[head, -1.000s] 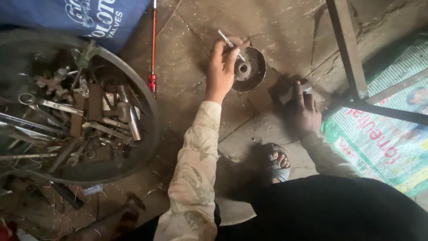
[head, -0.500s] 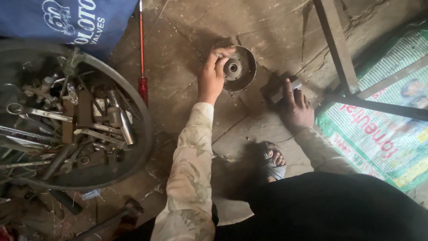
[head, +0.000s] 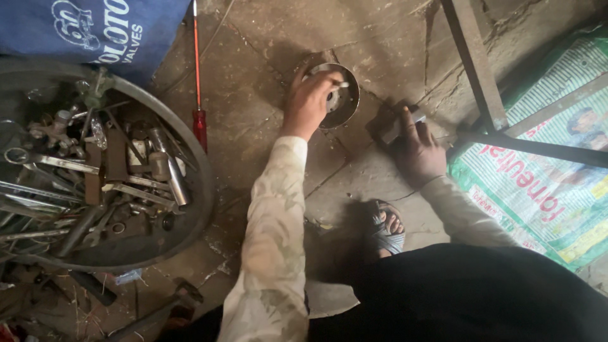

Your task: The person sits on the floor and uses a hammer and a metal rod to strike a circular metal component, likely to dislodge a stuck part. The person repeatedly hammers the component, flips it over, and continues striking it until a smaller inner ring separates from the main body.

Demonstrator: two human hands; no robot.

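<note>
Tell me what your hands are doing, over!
Left hand gripping the round metal dish on the floor. Right hand pressed on a small dark block. Red-handled screwdriver lies to the left, apart from both.

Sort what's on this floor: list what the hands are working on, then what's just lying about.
In hand:
- round metal dish, under the left hand
- small dark block, under the right hand

Lying about:
- red-handled screwdriver
- pan of spanners and tools
- printed sack
- blue cloth

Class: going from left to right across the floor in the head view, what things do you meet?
Tool pan → red screwdriver → left hand on round metal part → right hand → metal frame → printed sack.
</note>
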